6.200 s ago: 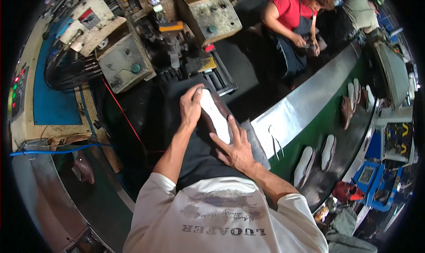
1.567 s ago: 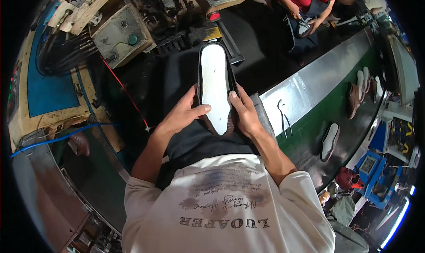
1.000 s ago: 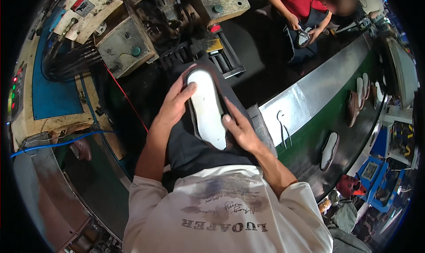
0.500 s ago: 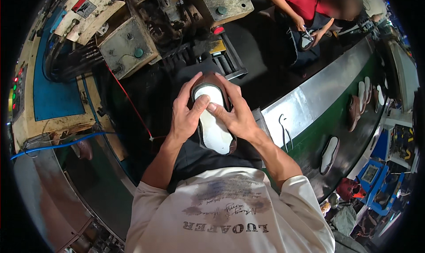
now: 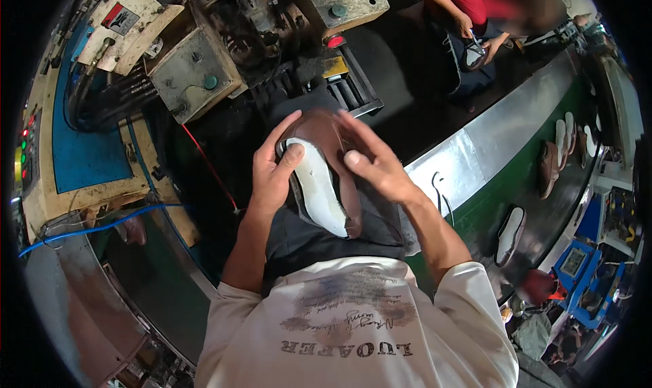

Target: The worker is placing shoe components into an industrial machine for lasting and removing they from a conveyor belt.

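Observation:
A brown leather shoe upper is held over my lap, its white insole facing up and its toe end pointing away from me. My left hand is closed on the left side of the toe end, thumb pressing on the white insole and fingers around the leather. At the right side of the upper, my right hand has its fingers stretched out and its thumb apart, slightly blurred. Whether its fingertips touch the leather I cannot tell.
Ahead stands a machine with a grey control box. To the right runs a green conveyor with a metal edge, carrying several shoe uppers. A co-worker's hand holds another shoe at the far right. A blue hose crosses the left.
The upper has tilted, showing more brown leather on its right side. My right thumb has come off the white insole and that hand has opened rightward; my left hand keeps its hold.

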Demonstrator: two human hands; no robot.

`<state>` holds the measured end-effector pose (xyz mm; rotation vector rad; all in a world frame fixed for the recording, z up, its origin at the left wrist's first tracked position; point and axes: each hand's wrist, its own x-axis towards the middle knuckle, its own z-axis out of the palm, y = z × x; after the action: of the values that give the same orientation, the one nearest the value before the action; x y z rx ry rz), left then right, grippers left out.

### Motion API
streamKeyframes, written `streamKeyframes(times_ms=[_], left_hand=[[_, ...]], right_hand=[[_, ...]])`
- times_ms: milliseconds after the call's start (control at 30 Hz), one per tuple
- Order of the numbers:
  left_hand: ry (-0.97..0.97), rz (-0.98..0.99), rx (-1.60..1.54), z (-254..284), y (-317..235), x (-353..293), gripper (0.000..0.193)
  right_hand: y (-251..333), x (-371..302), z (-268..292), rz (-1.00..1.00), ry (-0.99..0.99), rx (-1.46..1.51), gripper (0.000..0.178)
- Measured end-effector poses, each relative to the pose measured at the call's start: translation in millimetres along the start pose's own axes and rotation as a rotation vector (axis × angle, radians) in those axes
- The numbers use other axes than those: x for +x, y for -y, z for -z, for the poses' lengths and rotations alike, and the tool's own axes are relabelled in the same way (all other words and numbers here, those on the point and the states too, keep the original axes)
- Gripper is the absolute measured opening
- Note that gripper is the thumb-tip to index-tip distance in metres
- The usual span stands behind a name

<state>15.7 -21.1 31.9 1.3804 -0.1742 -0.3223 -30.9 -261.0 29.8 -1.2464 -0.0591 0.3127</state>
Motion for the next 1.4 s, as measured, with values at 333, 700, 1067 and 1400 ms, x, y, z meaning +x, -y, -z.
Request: streamKeyframes(times_ms=[333, 700, 1067, 1400], left_hand=[[0.062, 0.082, -0.171, -5, 20, 16, 0.071], [0.058, 0.318, -0.541, -28, 18, 25, 0.052], [-0.045, 0.147, 0.002, -45, 57, 21, 0.050], [0.193, 0.479, 0.077, -27, 50, -42, 0.076]], right_hand=[[8, 31, 6, 0.145, 0.085, -0.480, 0.113], [-15, 32, 35, -0.024, 0.000, -0.154, 0.085], [-35, 29, 35, -0.036, -0.057, -0.043, 0.084], [-66, -77, 4, -0.160, -0.330, -0.334, 0.094]])
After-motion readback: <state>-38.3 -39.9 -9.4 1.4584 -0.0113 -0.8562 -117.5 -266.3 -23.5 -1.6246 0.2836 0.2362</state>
